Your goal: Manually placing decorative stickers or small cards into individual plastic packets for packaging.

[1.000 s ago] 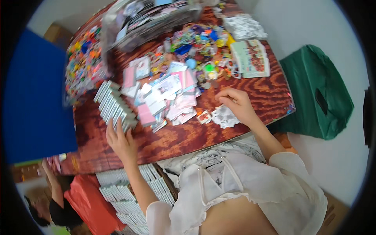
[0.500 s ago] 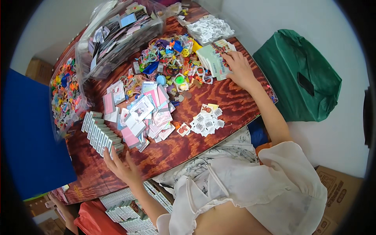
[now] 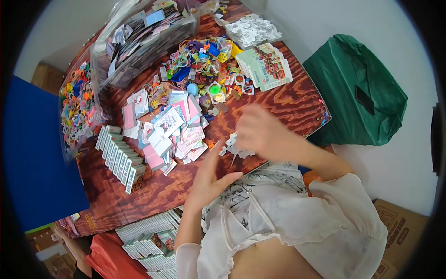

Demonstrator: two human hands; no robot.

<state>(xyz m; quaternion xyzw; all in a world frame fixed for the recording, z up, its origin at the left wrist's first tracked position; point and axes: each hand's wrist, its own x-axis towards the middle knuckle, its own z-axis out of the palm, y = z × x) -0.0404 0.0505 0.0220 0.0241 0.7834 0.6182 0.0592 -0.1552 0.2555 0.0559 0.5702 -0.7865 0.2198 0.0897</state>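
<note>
My left hand (image 3: 208, 179) is near the table's front edge, its thumb and fingers stretched apart, holding nothing visible. Blurred by motion, my right hand (image 3: 261, 131) hovers over a small heap of white printed squares (image 3: 242, 152) and partly covers it. Its fingers are smeared, so any held item is hidden. A fanned stack of flat green-and-white cartons (image 3: 265, 69) lies beyond the right hand. Left of the hands spreads a pile of pink, white and blue cards (image 3: 169, 128). Further left, small filled boxes (image 3: 118, 156) stand in a slanting row.
Colourful bands and toys (image 3: 200, 63) are heaped behind the cards. Clear bags hold cards (image 3: 139, 35), small toys (image 3: 79, 109) and white squares (image 3: 253, 31). A green bag (image 3: 355, 88) stands right of the table; more boxes (image 3: 148, 242) sit below. Another person's arm (image 3: 72, 246) shows lower left.
My right hand has left the carton stack and come toward me, over the white squares. My left hand has moved right, away from the row of boxes.
</note>
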